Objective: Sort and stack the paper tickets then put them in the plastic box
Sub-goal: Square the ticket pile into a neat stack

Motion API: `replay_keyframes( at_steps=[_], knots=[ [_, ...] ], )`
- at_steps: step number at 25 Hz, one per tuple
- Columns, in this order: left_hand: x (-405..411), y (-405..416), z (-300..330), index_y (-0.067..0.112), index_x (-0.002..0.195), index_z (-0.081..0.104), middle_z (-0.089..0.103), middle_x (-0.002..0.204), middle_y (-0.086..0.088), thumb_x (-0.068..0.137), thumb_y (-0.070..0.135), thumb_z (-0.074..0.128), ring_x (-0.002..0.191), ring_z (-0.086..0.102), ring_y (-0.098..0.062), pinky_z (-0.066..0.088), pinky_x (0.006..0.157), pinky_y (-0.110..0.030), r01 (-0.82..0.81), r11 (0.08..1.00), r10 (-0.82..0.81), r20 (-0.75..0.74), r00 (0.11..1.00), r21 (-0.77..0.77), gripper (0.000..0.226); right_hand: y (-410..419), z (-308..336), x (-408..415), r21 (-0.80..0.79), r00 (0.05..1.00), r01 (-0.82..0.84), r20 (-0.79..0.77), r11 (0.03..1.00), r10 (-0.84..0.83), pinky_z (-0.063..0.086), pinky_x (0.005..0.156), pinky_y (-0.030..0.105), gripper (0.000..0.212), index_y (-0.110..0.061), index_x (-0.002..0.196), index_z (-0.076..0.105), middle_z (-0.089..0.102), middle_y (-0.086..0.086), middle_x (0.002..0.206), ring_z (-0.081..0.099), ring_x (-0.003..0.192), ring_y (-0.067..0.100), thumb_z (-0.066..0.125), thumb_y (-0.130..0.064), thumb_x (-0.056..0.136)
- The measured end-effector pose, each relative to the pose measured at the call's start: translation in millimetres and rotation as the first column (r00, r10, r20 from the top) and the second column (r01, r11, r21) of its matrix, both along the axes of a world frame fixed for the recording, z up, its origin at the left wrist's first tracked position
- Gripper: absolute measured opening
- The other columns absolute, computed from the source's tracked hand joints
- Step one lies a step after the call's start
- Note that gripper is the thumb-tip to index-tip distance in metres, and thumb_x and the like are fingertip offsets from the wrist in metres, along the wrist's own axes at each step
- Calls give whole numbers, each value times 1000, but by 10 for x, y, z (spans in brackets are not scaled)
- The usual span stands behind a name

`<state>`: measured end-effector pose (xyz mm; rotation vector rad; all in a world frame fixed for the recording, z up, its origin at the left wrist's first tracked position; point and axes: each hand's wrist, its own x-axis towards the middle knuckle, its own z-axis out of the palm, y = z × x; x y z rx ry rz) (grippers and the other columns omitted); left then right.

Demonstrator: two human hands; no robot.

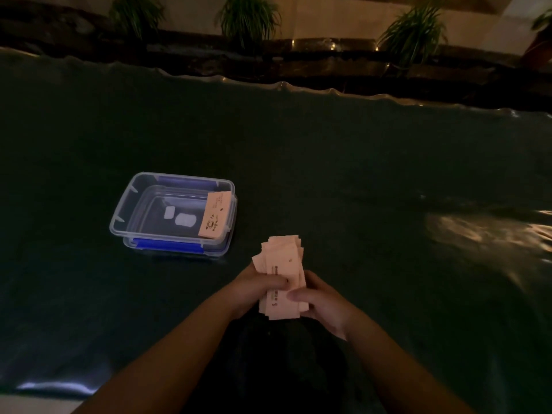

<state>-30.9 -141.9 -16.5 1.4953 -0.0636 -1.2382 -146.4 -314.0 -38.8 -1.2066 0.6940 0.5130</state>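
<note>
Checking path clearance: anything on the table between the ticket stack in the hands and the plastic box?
Nothing in the head view: only bare dark table cover lies between the ticket stack and the plastic box.

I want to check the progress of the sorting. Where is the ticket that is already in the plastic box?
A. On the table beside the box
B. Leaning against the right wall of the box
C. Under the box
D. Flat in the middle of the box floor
B: the single ticket stands tilted against the right wall of the plastic box, while both hands hold the other tickets.
</note>
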Motion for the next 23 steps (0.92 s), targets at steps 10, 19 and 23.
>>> replay_keyframes(
  at_steps=[10, 19, 23],
  knots=[
    [60, 299, -102, 40, 140, 40, 65, 131, 11, 71, 8, 92, 119, 64, 3, 49, 94, -10, 184, 983, -164, 513, 843, 11, 92, 337, 84, 186, -487, 943, -9, 285, 873, 169, 52, 102, 17, 88, -27, 149, 46, 69, -11, 132, 68, 119, -5, 86, 2, 77],
    [111, 435, -429, 41, 160, -11, 32, 135, 42, 58, 41, 97, 121, 32, 36, 26, 100, -9, 278, 953, -298, 525, 797, 119, 149, 486, 44, 165, -543, 923, -181, 194, 820, 332, 44, 122, 45, 135, -34, 170, -1, 38, 6, 166, 53, 144, 17, 87, -1, 72],
    [88, 362, -450, 40, 158, 15, 45, 140, 25, 70, 36, 93, 133, 46, 7, 37, 116, -29, 263, 952, -305, 500, 811, 155, 118, 553, 64, 228, -571, 941, -151, 167, 807, 295, 44, 122, 42, 120, -29, 168, 15, 39, 4, 165, 51, 144, 14, 86, 1, 76]
  ],
)
